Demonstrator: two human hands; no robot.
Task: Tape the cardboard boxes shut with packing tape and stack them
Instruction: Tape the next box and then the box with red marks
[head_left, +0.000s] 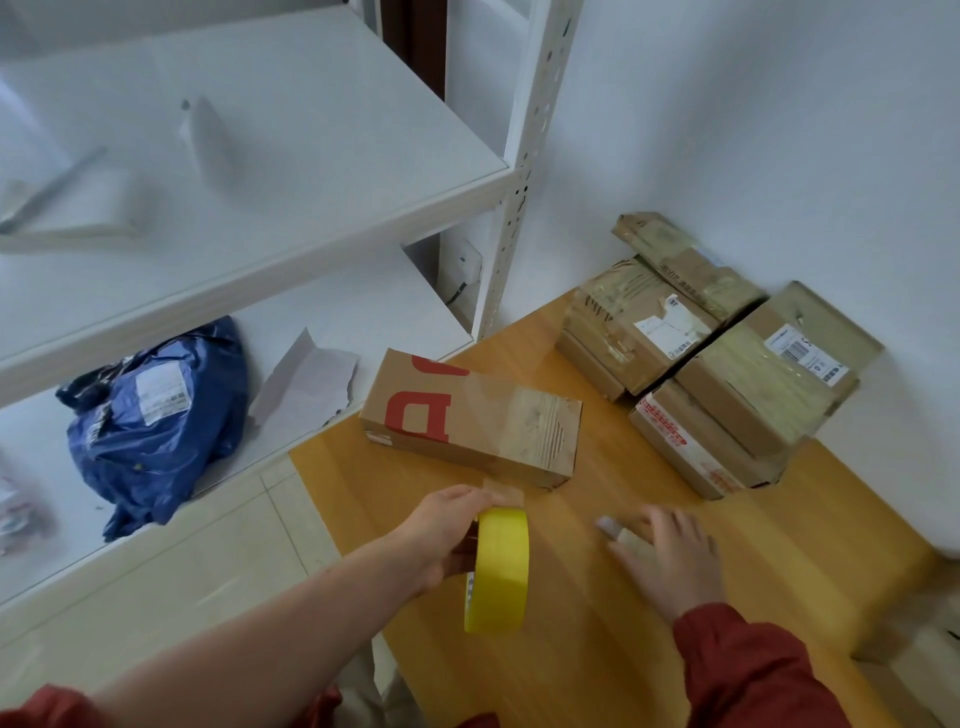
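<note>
2 hands I see: left hand (447, 535) grips the yellow tape roll (501, 569); right hand (670, 556) is open, fingers spread, over the tabletop (571, 665) near 1 long box (470, 418).

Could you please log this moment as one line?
left hand: holds yellow tape roll | right hand: open over table | red-printed box: unstacked

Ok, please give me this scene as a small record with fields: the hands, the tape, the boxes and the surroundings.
left hand: grips the yellow roll of packing tape, held on edge
right hand: flat over the wooden table, blurred; something pale beneath it, unclear
in work: long brown cardboard box with red letters, lying on the table, glossy tape across its top
stack: taped brown cardboard boxes by the wall
storage: white metal shelf with a blue plastic mailing bag
</note>
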